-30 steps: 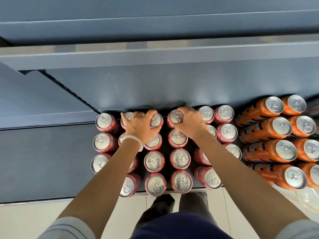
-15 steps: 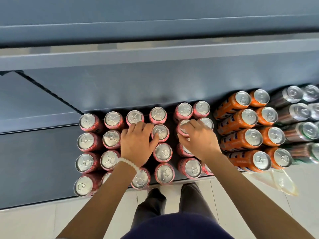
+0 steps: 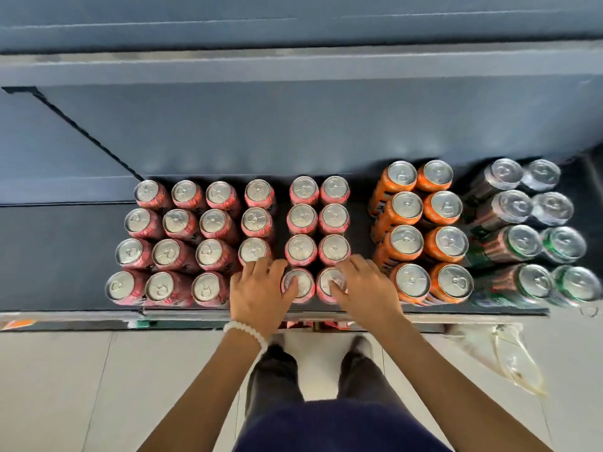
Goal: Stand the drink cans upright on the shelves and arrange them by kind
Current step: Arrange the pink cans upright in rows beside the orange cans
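Observation:
Several pink cans (image 3: 301, 220) stand upright in six columns on the dark shelf (image 3: 58, 256). To their right stand two columns of orange cans (image 3: 406, 241), then dark and green cans (image 3: 522, 241). My left hand (image 3: 257, 296) lies over the front can of the fourth pink column and hides it, fingers curled over its far side, thumb touching the neighbouring front pink can (image 3: 298, 290). My right hand (image 3: 367, 290) grips the front pink can (image 3: 326, 282) of the sixth column, thumb on its lid, fingers curled down its right side.
An upper shelf edge (image 3: 293, 65) overhangs the back. The shelf's left part is bare dark surface. A clear plastic wrap (image 3: 509, 357) lies on the tiled floor (image 3: 65, 386) at the right. My legs stand just in front of the shelf's front edge (image 3: 195, 316).
Both hands have come back from the rear rows to the front row. The view has shifted, and the dark and green cans at the right now show.

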